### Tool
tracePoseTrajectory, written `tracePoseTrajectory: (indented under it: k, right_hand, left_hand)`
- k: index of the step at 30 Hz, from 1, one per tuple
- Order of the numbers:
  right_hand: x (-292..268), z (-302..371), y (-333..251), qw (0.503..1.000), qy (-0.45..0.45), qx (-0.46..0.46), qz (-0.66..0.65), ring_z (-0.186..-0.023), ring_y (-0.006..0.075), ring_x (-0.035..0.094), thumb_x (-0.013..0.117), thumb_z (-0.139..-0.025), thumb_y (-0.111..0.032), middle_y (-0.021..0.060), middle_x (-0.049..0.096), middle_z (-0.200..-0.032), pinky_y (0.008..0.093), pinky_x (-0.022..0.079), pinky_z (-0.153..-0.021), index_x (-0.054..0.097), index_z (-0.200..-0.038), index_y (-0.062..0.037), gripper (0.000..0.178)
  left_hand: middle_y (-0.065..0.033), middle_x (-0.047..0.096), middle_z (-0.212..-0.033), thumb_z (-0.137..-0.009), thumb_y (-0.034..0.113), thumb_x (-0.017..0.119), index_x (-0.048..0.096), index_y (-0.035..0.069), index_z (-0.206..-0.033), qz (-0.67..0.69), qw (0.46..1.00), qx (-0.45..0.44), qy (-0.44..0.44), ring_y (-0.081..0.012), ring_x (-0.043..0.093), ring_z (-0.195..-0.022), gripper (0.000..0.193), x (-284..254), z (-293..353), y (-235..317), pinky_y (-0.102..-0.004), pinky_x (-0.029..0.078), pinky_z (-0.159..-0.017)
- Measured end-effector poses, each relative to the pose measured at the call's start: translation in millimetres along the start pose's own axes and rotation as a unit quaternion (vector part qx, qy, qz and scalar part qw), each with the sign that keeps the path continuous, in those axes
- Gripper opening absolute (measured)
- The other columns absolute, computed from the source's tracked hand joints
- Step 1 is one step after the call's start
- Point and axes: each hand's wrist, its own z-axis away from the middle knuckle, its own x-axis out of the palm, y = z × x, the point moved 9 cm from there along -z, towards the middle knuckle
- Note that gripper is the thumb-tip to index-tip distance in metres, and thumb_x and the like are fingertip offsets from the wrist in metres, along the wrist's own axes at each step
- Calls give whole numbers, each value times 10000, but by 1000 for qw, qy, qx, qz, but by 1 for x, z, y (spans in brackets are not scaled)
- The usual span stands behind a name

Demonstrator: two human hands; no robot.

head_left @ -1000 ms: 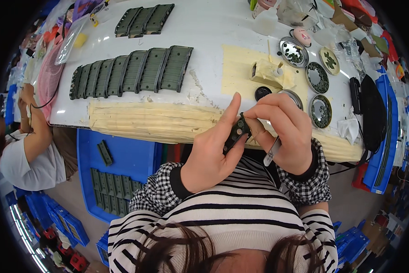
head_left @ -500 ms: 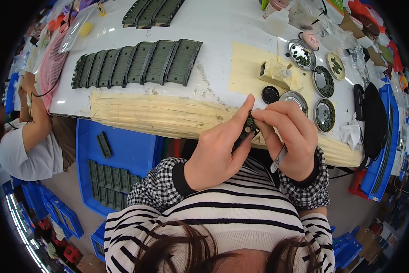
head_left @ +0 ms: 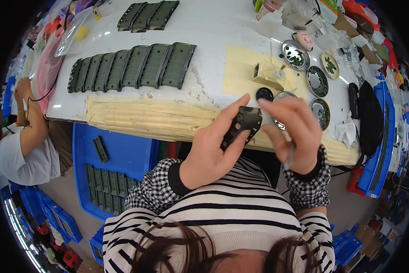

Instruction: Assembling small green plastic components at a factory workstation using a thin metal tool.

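My left hand [head_left: 207,152] grips a small dark green camouflage-patterned plastic part [head_left: 247,119] between thumb and fingers, its patterned face tilted up. To its right and apart from it, my right hand [head_left: 298,125] is blurred by motion, with the fingers bent. A slim silver tool [head_left: 290,157] shows below that palm; its tip cannot be made out. Beyond the right hand stand round metal dishes of small dark green pieces, one dish [head_left: 317,82] in full view and another [head_left: 320,113] partly covered by the fingers. A small black round dish [head_left: 264,94] lies just past the fingertips.
Rows of green ribbed parts [head_left: 131,67] lie on the white table [head_left: 204,41]. A tape-wrapped block [head_left: 269,76] stands on a yellow sheet. Below the padded table edge [head_left: 150,119] is a blue bin [head_left: 122,141] with more green parts. Another person's arm [head_left: 33,111] is at left.
My right hand has moved away from the part, to the right and toward the dishes. The part in my left hand has turned so its broad patterned face shows.
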Motion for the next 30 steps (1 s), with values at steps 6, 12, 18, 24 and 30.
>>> tracePoseTrajectory:
  k: [6,12,18,24,30]
  right_hand:
    - [-29,-14,61,989,58,96,100,-711,165,598,704,-776,33,74,589,-833,278,470,-574,688,-1013,-39,249]
    - [-11,-20,82,993,32,72,91,-691,180,598,698,-785,-1,65,592,-844,270,477,-554,686,-949,-53,173]
    - [-48,-7,54,974,189,120,-28,-737,78,606,650,-888,0,56,620,-912,205,455,-593,653,-948,29,67]
    - [5,15,43,875,112,242,-404,-822,117,630,537,-988,-92,71,581,-942,280,562,-785,536,-1061,46,156]
    - [13,15,43,862,103,235,-437,-799,109,617,515,-995,-90,62,560,-912,318,590,-789,524,-1049,44,145]
  left_hand:
    - [-198,566,-1265,-998,106,494,345,61,-1405,369,906,-204,-10,-201,664,-926,436,10,-6,-30,-324,556,-830]
    - [-162,620,-1157,-1016,186,463,309,38,-1442,497,831,-247,-37,-187,662,-839,476,23,-4,-38,-323,567,-745]
    - [-127,627,-1105,-1016,221,474,319,20,-1436,645,722,-241,-73,-178,655,-807,490,33,0,-40,-319,575,-729]
    - [-101,636,-1069,-1013,251,472,293,11,-1457,679,681,-262,-84,-172,637,-786,536,43,4,-40,-306,570,-691]
    - [-92,641,-1069,-1014,258,466,292,12,-1463,665,695,-260,-83,-168,639,-788,540,42,5,-41,-299,568,-675]
